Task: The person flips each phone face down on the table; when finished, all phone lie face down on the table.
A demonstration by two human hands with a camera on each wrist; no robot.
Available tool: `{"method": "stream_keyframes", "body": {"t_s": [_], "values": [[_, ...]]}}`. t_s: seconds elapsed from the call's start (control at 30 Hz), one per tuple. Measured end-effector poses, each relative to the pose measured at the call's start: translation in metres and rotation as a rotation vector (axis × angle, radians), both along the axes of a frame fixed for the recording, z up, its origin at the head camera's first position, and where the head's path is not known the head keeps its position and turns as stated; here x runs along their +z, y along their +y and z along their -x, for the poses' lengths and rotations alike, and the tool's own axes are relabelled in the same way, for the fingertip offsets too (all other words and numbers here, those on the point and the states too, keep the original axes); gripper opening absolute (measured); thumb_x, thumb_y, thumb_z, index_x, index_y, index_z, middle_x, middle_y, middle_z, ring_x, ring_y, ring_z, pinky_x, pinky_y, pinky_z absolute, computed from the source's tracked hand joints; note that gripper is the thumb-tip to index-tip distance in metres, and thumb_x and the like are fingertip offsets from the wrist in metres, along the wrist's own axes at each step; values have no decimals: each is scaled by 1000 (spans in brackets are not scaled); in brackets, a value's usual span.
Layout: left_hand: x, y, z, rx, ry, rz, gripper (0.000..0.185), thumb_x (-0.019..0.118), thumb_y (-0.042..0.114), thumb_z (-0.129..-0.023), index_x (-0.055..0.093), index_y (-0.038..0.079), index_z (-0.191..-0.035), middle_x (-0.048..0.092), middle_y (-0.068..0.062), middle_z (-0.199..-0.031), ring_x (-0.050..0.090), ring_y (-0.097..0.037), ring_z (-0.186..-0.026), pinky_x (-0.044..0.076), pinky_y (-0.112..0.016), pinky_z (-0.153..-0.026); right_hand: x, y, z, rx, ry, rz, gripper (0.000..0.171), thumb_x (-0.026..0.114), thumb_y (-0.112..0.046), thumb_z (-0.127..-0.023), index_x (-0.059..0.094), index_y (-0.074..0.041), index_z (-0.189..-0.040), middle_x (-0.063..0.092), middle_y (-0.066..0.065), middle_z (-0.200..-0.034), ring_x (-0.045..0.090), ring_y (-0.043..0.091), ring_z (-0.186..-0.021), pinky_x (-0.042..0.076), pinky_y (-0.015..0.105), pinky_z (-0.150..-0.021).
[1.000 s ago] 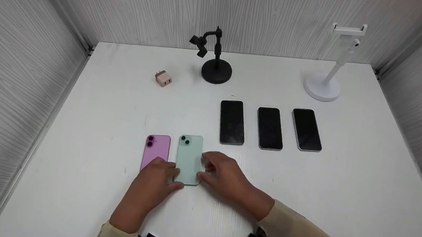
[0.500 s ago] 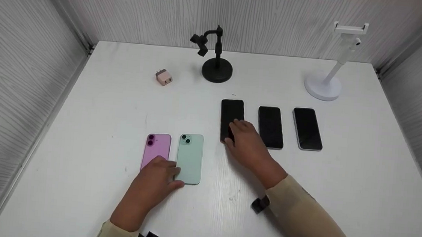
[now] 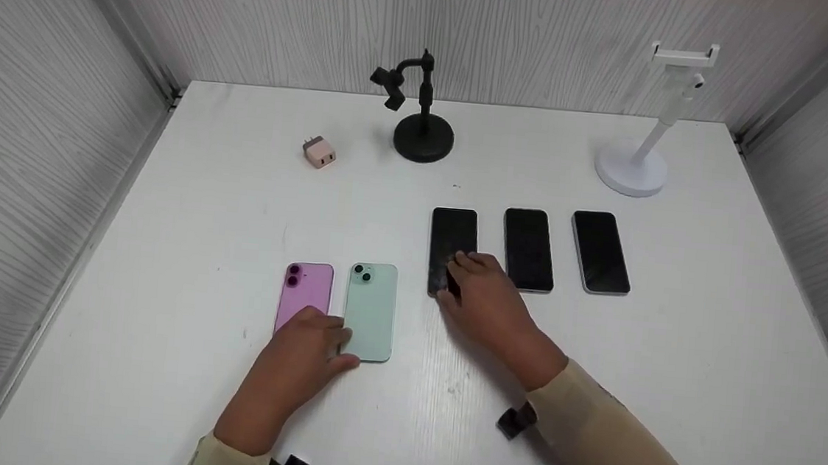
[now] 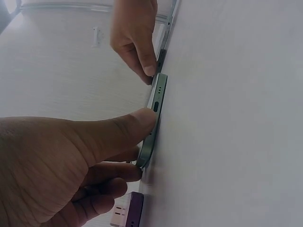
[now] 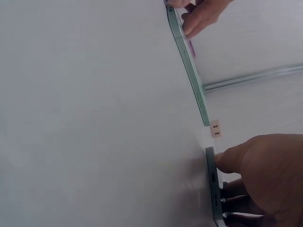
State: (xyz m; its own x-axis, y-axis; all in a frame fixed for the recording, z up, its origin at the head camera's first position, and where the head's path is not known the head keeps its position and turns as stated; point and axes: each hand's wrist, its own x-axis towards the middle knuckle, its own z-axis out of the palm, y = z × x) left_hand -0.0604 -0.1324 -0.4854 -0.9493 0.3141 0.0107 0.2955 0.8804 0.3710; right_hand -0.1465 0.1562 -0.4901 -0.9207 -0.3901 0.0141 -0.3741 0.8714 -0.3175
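My left hand [image 3: 302,363] holds a mint-green smartphone [image 3: 372,314] at its lower left corner. In the left wrist view the thumb [image 4: 143,120] lies on the phone's bottom edge and the other fingers are at its side. Just left, a pink smartphone [image 3: 308,287] lies back up, partly hidden by that hand. My right hand [image 3: 488,301] grips the lower part of a black-screened smartphone [image 3: 451,232], which lies flat. Its fingertips are over the screen and its thumb [image 5: 227,158] is at the lower left corner.
Two more black-screened smartphones, a middle one [image 3: 529,249] and a right one [image 3: 601,252], lie to the right. Behind stand a black phone stand [image 3: 423,139] and a white phone stand [image 3: 633,168]. A pink charger plug [image 3: 319,152] lies at the back left of the white table [image 3: 184,244].
My right hand left the mint-green phone's right side, reached the nearest black-screened phone and has drawn it a little toward me. My left hand has stayed in place.
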Motion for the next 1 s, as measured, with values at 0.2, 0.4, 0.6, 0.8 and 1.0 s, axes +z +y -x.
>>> {"method": "stream_keyframes", "body": {"t_s": [0.2,0.4,0.6,0.8,1.0], "values": [[0,0,0,9,-13,-7,37,90,27,-91,83,1,-116,80,-12,-124,67,-28,-113,58,-41,-102,-1,5,-16,14,-8,78,57,78,-37,-103,68,-1,-146,63,18,-155,55,37,-147,48,47,-120],[-3,0,1,28,-30,-20,37,91,27,-90,84,2,-117,80,-13,-126,67,-29,-116,58,-42,-104,-5,8,-30,29,-26,160,56,82,-35,-100,71,-1,-143,65,17,-153,57,36,-143,49,48,-118],[-3,0,0,34,-30,-9,39,91,28,-91,83,2,-119,80,-13,-127,67,-29,-116,58,-42,-104,-10,10,-44,47,-8,194,55,86,-30,-96,73,-1,-141,67,13,-152,59,34,-139,51,46,-115],[-2,1,0,49,-51,-14,40,91,29,-91,83,2,-120,79,-12,-128,67,-29,-117,57,-42,-105,-13,13,-58,62,-10,211,58,88,-31,-94,72,-2,-141,67,12,-152,60,33,-137,53,45,-112],[2,4,1,83,-73,-24,42,93,29,-88,81,3,-118,80,-9,-118,62,-25,-106,57,-40,-94,-15,14,-65,89,4,200,58,88,-31,-94,72,-1,-141,68,10,-152,61,31,-135,54,44,-111]]}}
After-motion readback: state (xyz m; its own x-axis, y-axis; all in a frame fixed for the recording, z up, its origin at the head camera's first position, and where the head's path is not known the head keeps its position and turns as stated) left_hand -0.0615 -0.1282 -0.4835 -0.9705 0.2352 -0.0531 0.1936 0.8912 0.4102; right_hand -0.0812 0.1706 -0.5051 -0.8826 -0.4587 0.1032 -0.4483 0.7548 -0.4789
